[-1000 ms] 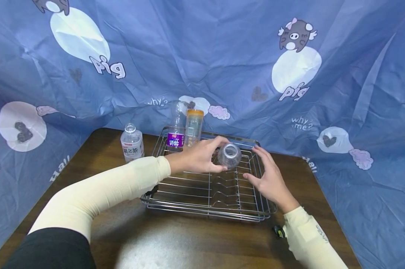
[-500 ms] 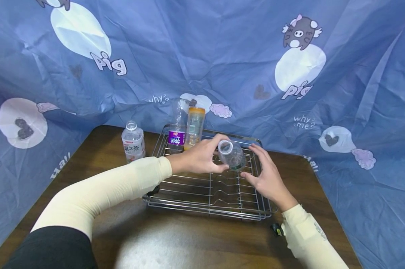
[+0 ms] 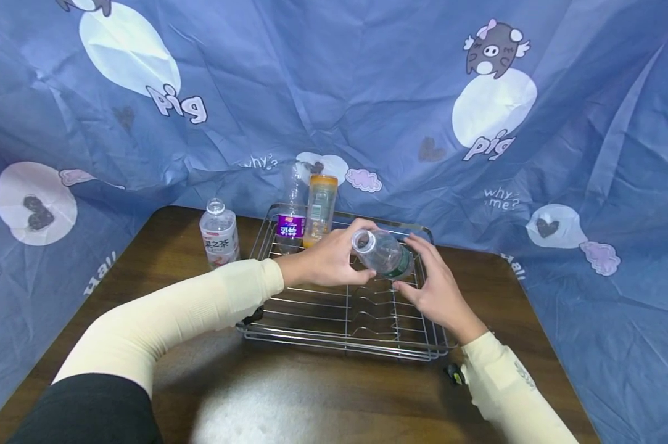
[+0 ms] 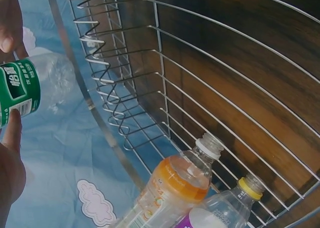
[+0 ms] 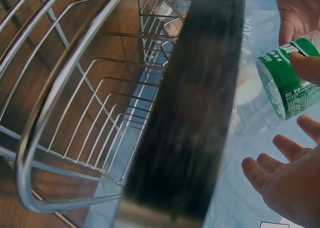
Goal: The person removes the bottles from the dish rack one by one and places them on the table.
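Note:
Over the right part of the wire rack, my left hand [image 3: 334, 256] holds a clear plastic bottle [image 3: 383, 253] between thumb and fingers. The bottle lies tilted, its uncapped mouth toward the left and its base toward the right. Its green label [image 4: 22, 87] shows plainly in the left wrist view. My right hand [image 3: 439, 290] surrounds the base end, thumb and fingers spread wide. In the right wrist view, extended fingers [image 5: 285, 148] show below the bottle, apart from it.
The metal dish rack [image 3: 311, 339] stands on a brown table [image 3: 289, 394]. At its back left are a purple-labelled bottle [image 3: 290, 227] and an orange-ended bottle [image 3: 319, 209], both neck down. Left of the rack stands another clear bottle [image 3: 219, 237]. A blue cloth [image 3: 334, 92] hangs behind.
The bottle has turned from mouth-toward-viewer to lying on a slant, its mouth going left and its base going right between the hands. My right hand has shifted slightly left.

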{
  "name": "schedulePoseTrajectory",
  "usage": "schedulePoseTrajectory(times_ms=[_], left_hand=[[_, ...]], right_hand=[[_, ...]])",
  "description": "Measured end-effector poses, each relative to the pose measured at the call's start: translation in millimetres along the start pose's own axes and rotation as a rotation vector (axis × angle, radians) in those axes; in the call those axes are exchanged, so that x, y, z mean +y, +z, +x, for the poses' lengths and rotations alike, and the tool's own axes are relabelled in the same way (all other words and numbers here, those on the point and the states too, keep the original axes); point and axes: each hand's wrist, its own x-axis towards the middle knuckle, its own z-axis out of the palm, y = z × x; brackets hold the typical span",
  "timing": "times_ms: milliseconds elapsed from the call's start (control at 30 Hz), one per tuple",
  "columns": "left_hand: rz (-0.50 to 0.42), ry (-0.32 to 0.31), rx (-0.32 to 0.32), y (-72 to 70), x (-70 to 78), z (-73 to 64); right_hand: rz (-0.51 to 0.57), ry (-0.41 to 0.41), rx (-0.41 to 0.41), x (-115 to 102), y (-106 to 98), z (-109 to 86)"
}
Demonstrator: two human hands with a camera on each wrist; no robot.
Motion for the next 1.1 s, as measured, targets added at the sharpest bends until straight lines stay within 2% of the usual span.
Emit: schedulePoseTrajectory(times_ms=[167,333,500,800,1100], left_hand=[[-0.009,0.002,0.007,-0.2,0.3,-0.8],[-0.063,-0.028,-0.021,-1.2,1.2,-3.2],[-0.107,-0.019,-0.038,-1.2,0.8,-4.6],[-0.081,-0.046,-0.055,-1.7,1.4,-6.1],[-0.139,-0.006,-0.06,-2.9,-1.0,-6.2]], right_hand=[[-0.003,0.006,-0.008,-1.0,0.6,0.9],[-0.003,0.003,-0.004,-1.3,1.2,1.4],[0.009,-0.009,-0.004,-2.1,2.2,0.7],[0.008,-0.021,-0.005,-2.9,5.1,-0.4],[-0.042,0.021,-0.028,-6.2,6.3,0.5]])
